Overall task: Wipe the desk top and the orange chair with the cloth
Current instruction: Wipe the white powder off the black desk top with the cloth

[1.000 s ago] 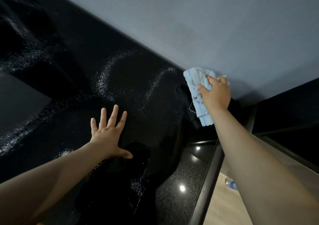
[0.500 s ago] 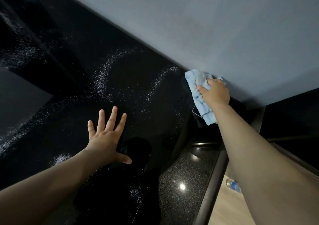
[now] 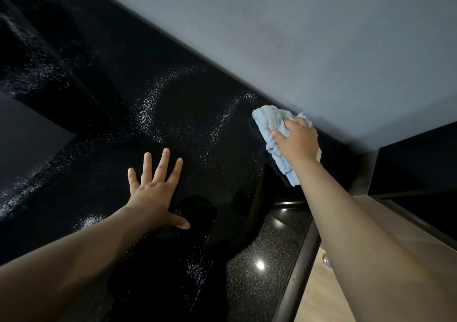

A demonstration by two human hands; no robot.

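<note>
**Cloth at the back edge of the dark desk**

Head view: the desk top (image 3: 99, 99) is glossy and black, and runs at a slant up to a grey wall (image 3: 321, 37). Pale streaks (image 3: 148, 106) of white specks curve across its middle, with more along its left side.

The right hand (image 3: 298, 140) reaches out to the far edge of the desk, right where it meets the wall. It grips a fluffy light-blue cloth (image 3: 268, 121), the thumb and curled fingers closed over the bunched fabric and pressing it down on the surface. The cloth sticks out past the hand on the wall side and hangs out below the wrist.

The left hand (image 3: 153, 193) lies flat on the desk, nearer to the person and well apart from the cloth. Its fingers are spread wide, its thumb points out to the right, and it holds nothing.

A ceiling light shows as a bright dot (image 3: 260, 264) in the shiny surface near the desk's right edge. Beyond that edge lies a pale wooden floor (image 3: 314, 297).
</note>
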